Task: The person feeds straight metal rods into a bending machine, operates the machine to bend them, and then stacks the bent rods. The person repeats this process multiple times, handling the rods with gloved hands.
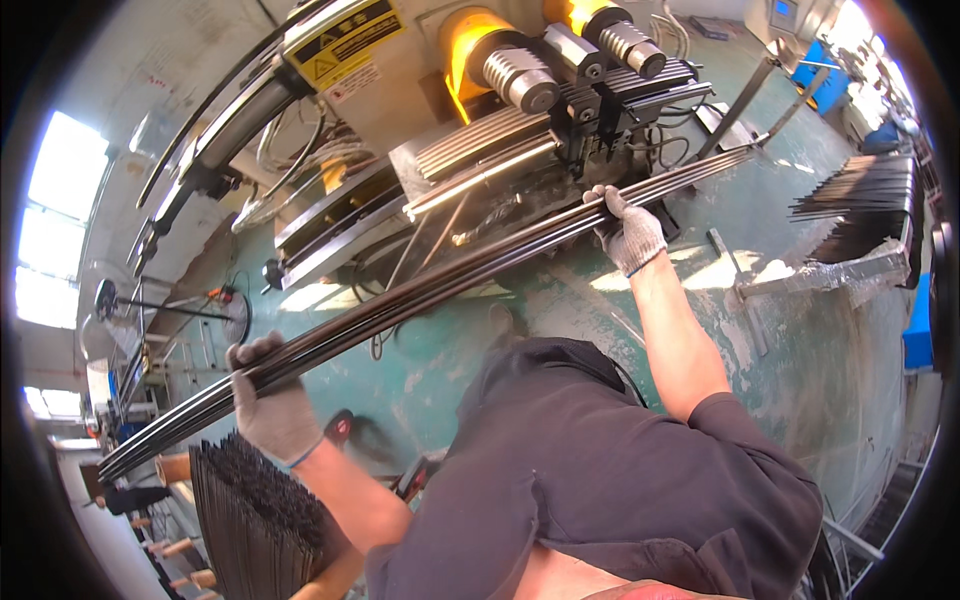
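Observation:
A bundle of long, thin dark metal rods (430,288) stretches slantwise in front of me, low at the left and higher at the right. My left hand (272,400), in a pale work glove, grips the bundle toward its left end, fingers curled over the far side. Farther right, my gloved right hand (628,232) is closed round the same rods, below the machine's working head. The bundle's left ends (120,462) fan apart slightly. Beyond it, several lighter rods (485,143) lie side by side on the machine (400,100), apart from my hands.
Two ribbed metal rollers (520,80) project from the machine, with an orange glow behind them. A dense stack of dark rods (255,520) stands by my left forearm. More rods (860,210) rest on a rack at the right. Cables and a metal stand (740,265) are near the floor.

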`<state>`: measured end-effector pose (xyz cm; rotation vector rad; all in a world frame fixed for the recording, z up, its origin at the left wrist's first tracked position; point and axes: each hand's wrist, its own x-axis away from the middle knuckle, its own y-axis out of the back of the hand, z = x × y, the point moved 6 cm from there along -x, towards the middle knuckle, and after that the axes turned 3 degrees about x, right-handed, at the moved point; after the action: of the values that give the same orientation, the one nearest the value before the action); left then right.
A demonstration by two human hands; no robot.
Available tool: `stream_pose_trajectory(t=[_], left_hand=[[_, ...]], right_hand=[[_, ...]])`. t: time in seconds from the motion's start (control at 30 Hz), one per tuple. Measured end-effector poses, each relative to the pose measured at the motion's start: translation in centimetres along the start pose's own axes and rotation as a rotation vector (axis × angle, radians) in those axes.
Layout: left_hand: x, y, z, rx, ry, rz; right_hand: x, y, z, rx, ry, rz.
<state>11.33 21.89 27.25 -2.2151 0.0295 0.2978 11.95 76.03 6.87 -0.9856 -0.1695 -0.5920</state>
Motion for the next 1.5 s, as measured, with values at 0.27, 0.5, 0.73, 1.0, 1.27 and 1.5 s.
stream_pose_trajectory(t=[0.27, 0.5, 0.73, 1.0, 1.27, 1.5], left_hand=[[-9.3, 10.8, 6.1, -0.136, 0.119, -0.237], [-16.0, 14.4, 14.3, -0.017, 0.3, -0.348], [-19.2, 13.9, 19.2, 0.004, 0.332, -0.526], [-18.8, 11.7, 25.3, 0.004, 0.381, -0.421], [-20.2, 14.0, 20.9, 0.23, 0.286, -0.303], [-20.1, 16.7, 20.9, 0.08, 0.206, -0.522]], right_hand=[[-7.9, -5.0, 5.1, 0.06, 0.321, -0.181], [-17.3, -4.8, 8.6, 0.357, 0.701, -0.227], [-18.8, -6.9, 7.6, 0.372, 0.447, -0.366], [-19.4, -11.2, 7.9, 2.266, 0.664, -0.584], [-19.2, -2.6, 6.0, 0.325, 0.641, -0.343], [-13.7, 2.1, 5.7, 0.438, 0.419, -0.459]])
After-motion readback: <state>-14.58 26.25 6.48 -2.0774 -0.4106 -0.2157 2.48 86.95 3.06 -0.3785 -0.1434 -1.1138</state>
